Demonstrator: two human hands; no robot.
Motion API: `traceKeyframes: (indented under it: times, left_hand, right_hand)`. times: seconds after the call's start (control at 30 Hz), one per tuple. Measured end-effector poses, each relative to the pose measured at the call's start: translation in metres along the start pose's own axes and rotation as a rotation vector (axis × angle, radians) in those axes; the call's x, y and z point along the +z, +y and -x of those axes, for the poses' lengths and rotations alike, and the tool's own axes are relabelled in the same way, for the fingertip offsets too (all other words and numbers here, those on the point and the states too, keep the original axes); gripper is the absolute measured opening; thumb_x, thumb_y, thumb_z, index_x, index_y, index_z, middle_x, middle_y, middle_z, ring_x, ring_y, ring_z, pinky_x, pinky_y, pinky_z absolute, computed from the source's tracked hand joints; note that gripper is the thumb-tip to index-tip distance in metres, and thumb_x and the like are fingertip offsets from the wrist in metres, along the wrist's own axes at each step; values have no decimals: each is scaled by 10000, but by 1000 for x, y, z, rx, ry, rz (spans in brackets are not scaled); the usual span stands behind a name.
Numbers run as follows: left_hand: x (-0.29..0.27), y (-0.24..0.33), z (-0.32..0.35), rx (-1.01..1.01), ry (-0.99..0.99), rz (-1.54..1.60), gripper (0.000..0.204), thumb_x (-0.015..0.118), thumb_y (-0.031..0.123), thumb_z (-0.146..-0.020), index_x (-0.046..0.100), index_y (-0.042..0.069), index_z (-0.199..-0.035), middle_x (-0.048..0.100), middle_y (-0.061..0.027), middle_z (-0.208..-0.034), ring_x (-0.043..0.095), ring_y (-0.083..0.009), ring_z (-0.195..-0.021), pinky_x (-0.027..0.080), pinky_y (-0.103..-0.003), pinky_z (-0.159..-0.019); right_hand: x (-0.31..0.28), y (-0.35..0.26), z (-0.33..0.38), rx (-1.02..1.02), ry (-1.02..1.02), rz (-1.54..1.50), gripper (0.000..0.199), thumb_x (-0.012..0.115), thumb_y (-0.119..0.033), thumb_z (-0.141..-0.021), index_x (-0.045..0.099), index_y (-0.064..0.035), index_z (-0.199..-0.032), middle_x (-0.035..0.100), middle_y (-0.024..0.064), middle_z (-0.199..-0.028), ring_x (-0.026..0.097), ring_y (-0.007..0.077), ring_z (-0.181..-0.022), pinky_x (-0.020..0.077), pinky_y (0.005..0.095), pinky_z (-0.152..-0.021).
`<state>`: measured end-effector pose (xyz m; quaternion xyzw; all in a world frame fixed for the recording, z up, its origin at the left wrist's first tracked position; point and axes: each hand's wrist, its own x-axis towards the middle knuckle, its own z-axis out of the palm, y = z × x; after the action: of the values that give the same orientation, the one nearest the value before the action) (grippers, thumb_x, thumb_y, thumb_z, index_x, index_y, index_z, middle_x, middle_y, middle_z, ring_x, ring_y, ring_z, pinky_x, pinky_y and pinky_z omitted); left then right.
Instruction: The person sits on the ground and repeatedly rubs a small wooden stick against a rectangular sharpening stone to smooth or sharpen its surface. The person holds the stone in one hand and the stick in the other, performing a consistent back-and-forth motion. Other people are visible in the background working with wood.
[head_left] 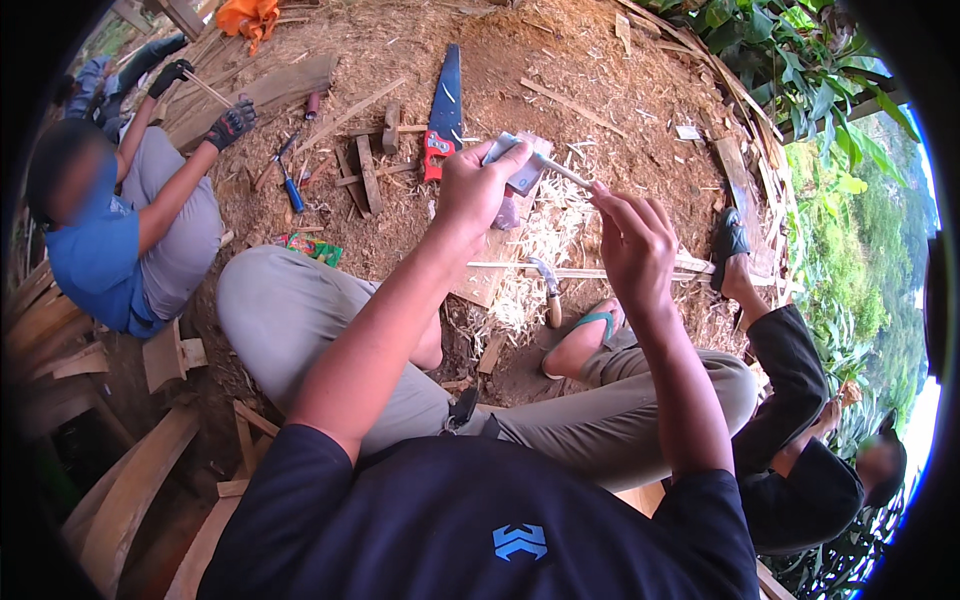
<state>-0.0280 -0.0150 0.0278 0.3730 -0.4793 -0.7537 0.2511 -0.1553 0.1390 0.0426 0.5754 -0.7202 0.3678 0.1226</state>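
Note:
My left hand (478, 180) is closed on a folded grey sheet (522, 178) that looks like sandpaper, its thumb pressed on top. A thin pale wooden stick (568, 174) runs from the fold toward my right hand (640, 238), which pinches its near end. The stick's far end is hidden in the sheet. Below my hands, a sickle-like knife (552, 290) with a curved blade and wooden handle lies by a heap of pale shavings (510, 305). A flat board (482, 285) lies under part of the heap.
A handsaw (445, 110) with a red handle lies ahead. Left of it are wood blocks (368, 175) and a blue-handled tool (292, 193). A gloved person (140, 225) sits at left holding a stick; another person (810, 480) sits at right. Timber pieces (140, 490) lie at lower left.

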Motion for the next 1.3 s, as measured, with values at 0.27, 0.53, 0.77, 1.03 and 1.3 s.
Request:
traceKeyframes:
  times: [0.27,0.53,0.77,1.03,1.3]
  left_hand:
    - [-13,1,-9,19,-73,-53,163,682,230,-879,708,76,-928,690,-26,-817,614,-78,-667,472,-242,-616]
    - [1,-9,9,56,175,-190,238,712,186,-819,709,-22,-934,699,-158,-762,674,-175,-640,545,-315,-612]
    - [-3,0,14,59,147,119,156,672,136,-860,722,-11,-868,713,-160,-807,694,-171,-698,536,-308,-648]
    - [-15,12,24,86,119,13,154,714,86,-830,714,-39,-919,718,-169,-857,700,-188,-730,563,-302,-681]
    - [-8,-10,6,98,83,-146,226,725,236,-822,726,15,-867,702,-97,-695,646,-127,-554,507,-292,-515]
  right_hand:
    - [-11,8,-12,1182,-740,-1272,287,497,-260,-1015,650,-27,-1084,382,-87,-606,285,2,-488,213,196,-428]
    - [8,-4,10,-74,-122,227,167,683,-77,-872,725,-32,-1027,737,73,-922,704,187,-786,564,301,-684]
    - [8,-7,-2,-237,-67,310,100,723,-129,-846,724,-68,-924,731,25,-871,690,128,-762,558,261,-632]
    - [6,-16,-8,878,-551,-669,244,528,-314,-996,633,-95,-978,460,-69,-545,340,11,-396,247,195,-331]
    - [8,-4,-8,511,-478,-212,197,648,-214,-908,698,-25,-879,640,38,-647,509,96,-483,412,269,-465]
